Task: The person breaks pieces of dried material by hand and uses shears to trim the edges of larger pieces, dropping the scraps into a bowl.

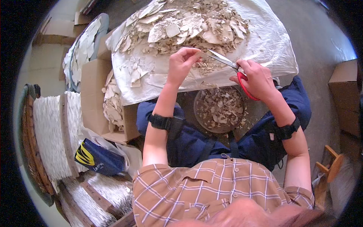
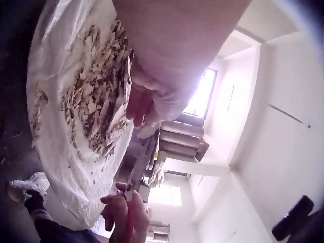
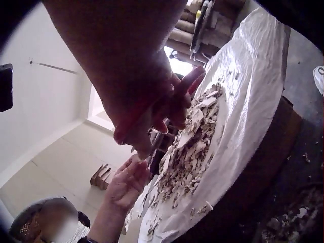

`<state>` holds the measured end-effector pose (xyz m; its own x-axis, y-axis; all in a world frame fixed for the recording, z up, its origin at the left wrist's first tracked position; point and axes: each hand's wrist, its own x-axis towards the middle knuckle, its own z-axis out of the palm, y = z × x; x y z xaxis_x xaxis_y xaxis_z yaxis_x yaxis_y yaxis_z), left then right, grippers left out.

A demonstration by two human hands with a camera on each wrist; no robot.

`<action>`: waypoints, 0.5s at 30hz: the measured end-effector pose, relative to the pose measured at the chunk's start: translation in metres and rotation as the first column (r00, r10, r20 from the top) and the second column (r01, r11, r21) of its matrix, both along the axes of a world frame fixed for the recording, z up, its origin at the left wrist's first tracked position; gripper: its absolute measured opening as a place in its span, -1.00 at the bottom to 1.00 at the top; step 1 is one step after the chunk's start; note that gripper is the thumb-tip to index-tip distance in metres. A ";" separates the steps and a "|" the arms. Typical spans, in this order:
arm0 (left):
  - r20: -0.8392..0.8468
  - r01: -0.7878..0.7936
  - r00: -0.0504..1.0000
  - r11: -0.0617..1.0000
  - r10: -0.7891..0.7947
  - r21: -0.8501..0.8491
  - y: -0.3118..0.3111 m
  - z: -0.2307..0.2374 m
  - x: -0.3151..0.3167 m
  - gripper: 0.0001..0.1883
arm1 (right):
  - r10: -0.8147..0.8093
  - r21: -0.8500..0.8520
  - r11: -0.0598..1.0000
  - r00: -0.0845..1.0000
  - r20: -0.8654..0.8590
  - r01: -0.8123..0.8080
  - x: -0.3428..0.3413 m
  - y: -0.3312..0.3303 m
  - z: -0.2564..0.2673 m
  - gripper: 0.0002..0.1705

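My right hand (image 1: 259, 78) grips a pair of scissors (image 1: 223, 59) by its red handles, the blades parted and pointing left. Close to the blade tips, the thumb and forefinger of my left hand (image 1: 180, 67) pinch a small pale piece, mostly hidden by the fingertips. Both hands are above the near part of a white cloth-covered surface (image 1: 272, 45). On it lies a heap of pale, flat, brittle-looking pieces (image 1: 189, 28). In the right wrist view the left hand (image 3: 124, 185) appears beyond the right hand, which is dark there.
Between the knees sits a round container (image 1: 197, 113) of small scraps. To the left stand a cardboard box (image 1: 92, 90) holding more flat pieces, a round tray (image 1: 104, 28), a blue bag (image 1: 102, 157) and stacked white sheets (image 1: 47, 132). A wooden stool (image 1: 334, 166) is at right.
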<state>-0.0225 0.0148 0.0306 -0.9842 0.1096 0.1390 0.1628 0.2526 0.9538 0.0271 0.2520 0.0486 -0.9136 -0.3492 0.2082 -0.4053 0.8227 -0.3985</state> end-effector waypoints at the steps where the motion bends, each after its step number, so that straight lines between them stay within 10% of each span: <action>1: 0.162 0.012 0.985 0.964 -0.057 0.267 0.002 0.001 0.001 -0.92 | 0.013 -0.022 1.000 1.000 -0.004 -0.013 0.000 -0.001 0.001 -0.57; 15: 0.212 0.039 0.944 0.723 -0.254 0.690 0.003 -0.001 0.008 -0.76 | 0.075 -0.156 0.984 0.994 -0.081 -0.087 0.003 -0.010 -0.007 -0.51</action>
